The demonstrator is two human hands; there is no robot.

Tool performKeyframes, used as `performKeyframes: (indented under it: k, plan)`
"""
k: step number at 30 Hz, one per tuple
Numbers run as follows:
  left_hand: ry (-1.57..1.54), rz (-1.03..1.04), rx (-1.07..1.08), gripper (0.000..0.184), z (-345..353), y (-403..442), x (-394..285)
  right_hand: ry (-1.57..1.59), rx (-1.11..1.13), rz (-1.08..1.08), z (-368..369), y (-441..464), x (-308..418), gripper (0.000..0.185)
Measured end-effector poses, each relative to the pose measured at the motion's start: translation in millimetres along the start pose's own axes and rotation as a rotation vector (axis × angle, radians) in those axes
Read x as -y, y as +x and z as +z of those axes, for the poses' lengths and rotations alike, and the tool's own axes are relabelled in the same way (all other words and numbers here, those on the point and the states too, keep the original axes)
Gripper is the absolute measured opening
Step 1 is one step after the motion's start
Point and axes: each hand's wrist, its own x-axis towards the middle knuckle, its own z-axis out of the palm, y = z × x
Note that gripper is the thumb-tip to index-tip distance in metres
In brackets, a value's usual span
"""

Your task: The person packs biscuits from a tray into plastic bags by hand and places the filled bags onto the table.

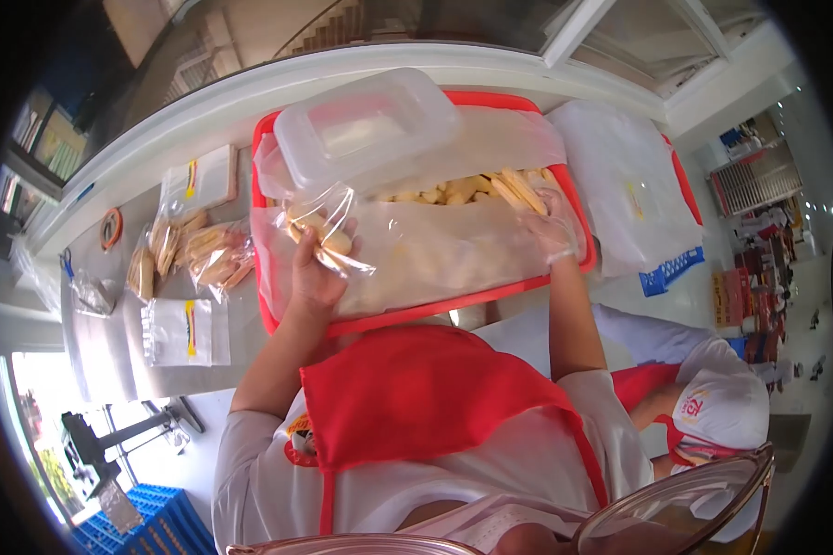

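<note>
Over the left part of a red tray (416, 313), my left hand (318, 277) is closed around a clear plastic bag (329, 227) with some finger-shaped biscuits inside. My right hand (553, 227), in a thin clear glove, pinches a few long biscuits (518, 191) above the tray's right side. More biscuits (444, 191) show in a gap between sheets of translucent lining (416, 254). A translucent plastic container (366, 125) rests on the tray's back left part.
Filled bags (215, 254) and flat labelled bags (187, 333) lie on the table at left, near an orange tape roll (111, 228) and scissors (67, 264). A covered tray (625, 190) stands at right. A co-worker in a white cap (727, 393) is at lower right.
</note>
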Motion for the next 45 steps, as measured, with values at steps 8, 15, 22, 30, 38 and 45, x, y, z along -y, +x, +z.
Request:
performKeyframes:
  k: [8,15,22,30,38,45]
  plan:
    - [-0.033,0.086,0.016,0.037,6,-1,1,0.351,0.461,0.351,112,-86,50,0.042]
    - [0.056,0.162,-0.012,0.045,18,-5,13,0.543,0.370,0.270,157,-90,58,0.048]
    - [0.083,0.192,0.027,0.043,53,-17,18,0.091,0.313,-0.515,172,-82,39,0.056]
    - [0.142,0.158,-0.006,0.043,74,-21,26,-0.289,0.061,-0.912,167,-58,66,0.049]
    - [0.293,0.232,0.034,0.045,59,-19,40,0.325,0.327,-0.459,195,-49,64,0.047]
    - [-0.041,-0.017,0.183,0.087,40,-40,4,0.102,0.299,-0.433,153,-26,59,0.038]
